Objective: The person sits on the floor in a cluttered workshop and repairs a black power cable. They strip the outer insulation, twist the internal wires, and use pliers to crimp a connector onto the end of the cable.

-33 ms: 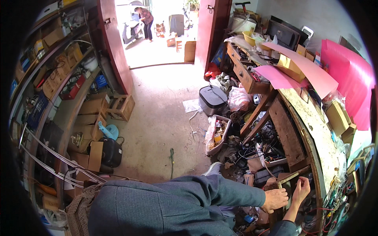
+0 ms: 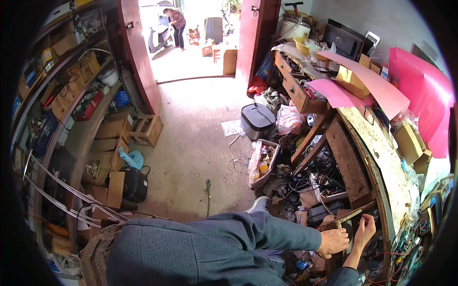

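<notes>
At the lower right, below the workbench, my left hand [image 2: 333, 242] is closed over the edge of a worn wooden drawer [image 2: 336, 224], its fingers curled on the wood. To the right of it, my right hand [image 2: 365, 232] is raised with thumb and fingertips drawn together near the drawer's far corner. Whatever those fingertips pinch, if anything, is too small to make out. The inside of the drawer is mostly hidden by my hands.
The cluttered workbench [image 2: 365, 138] runs along the right, with tangled black cables [image 2: 324, 167] below it. A parts bin [image 2: 261, 183] and a black-lidded container [image 2: 258, 119] stand on the floor. Loaded shelves [image 2: 90, 128] line the left. A person [image 2: 178, 26] stands outside the doorway.
</notes>
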### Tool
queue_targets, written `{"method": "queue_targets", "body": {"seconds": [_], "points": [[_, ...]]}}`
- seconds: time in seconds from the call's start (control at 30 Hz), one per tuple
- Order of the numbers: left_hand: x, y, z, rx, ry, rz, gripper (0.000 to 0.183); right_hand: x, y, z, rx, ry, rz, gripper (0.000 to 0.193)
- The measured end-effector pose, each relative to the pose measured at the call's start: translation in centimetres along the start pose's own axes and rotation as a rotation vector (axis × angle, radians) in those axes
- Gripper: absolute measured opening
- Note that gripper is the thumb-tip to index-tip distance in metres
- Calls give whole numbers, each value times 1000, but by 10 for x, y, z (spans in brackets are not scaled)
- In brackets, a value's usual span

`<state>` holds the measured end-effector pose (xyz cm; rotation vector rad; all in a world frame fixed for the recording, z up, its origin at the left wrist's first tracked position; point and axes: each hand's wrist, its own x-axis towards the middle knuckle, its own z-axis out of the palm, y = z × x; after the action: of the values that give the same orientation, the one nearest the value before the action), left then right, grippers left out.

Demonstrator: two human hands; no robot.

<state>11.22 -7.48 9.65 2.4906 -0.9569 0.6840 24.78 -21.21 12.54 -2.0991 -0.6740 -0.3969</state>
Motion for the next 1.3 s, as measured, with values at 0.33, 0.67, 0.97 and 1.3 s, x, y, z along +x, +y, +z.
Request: {"method": "queue_targets", "body": {"seconds": [0.33,0.67,0.97,1.3], "points": [[-2,-5,0,-25,27,36,55,-1,-1,1,-14,-38,16,6],[-4,-5,4,-12,70,37,55,-1,-2,2,-15,-25,7,6],[-3,-3,2,-13,49,18,53,-1,3,2,-26,-20,25,6],[-3,-6,8,-20,56,28,55,-2,-1,2,-35,-31,19,6]]}}
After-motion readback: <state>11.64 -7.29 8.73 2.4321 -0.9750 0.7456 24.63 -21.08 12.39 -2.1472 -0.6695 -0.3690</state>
